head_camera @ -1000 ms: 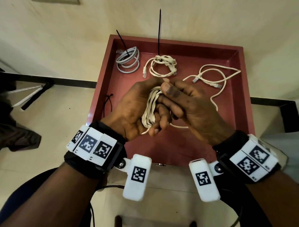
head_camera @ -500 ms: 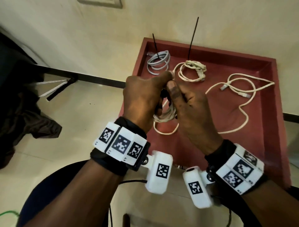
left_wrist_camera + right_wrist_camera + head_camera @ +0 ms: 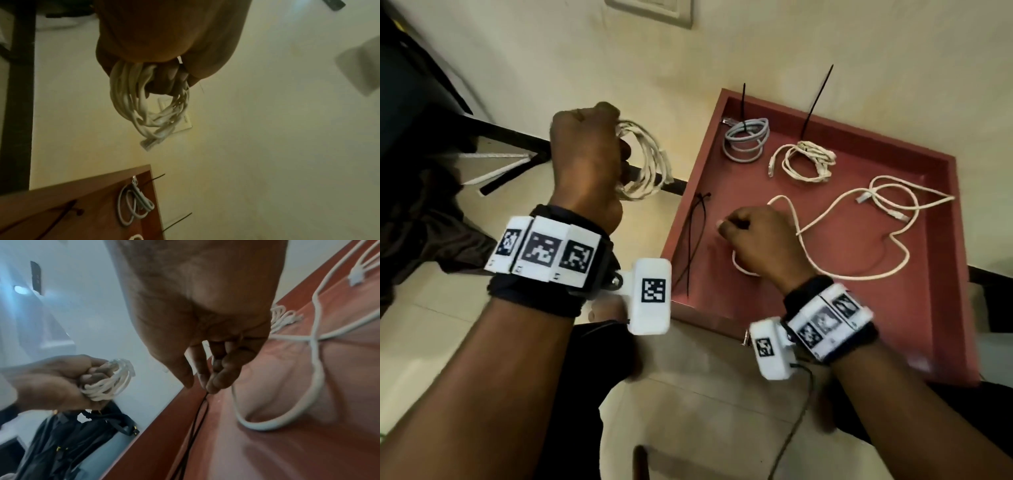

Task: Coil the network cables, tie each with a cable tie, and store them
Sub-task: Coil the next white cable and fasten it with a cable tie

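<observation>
My left hand (image 3: pixel 585 161) grips a coiled white network cable (image 3: pixel 650 161) in its fist, held in the air left of the red tray (image 3: pixel 959 274); the coil (image 3: pixel 148 105) hangs below the fingers. My right hand (image 3: pixel 722 228) hovers low over the tray's left side, fingers loosely curled and pointing down beside the loose black cable ties (image 3: pixel 693 240). Nothing shows between its fingers (image 3: pixel 216 382), and a tie (image 3: pixel 195 426) runs on from under them. A loose white cable (image 3: pixel 859 222) sprawls across the tray, partly under my right wrist.
At the tray's far end lie a grey coil (image 3: pixel 746 140) and a white coil (image 3: pixel 804 161), each bound with a black tie whose tail sticks up. A dark bag (image 3: pixel 431 212) sits on the floor to the left. A cream wall stands behind.
The hands have come apart. The left hand carried the coil up and left, off the tray. The right hand let go of it and dropped toward the black ties.
</observation>
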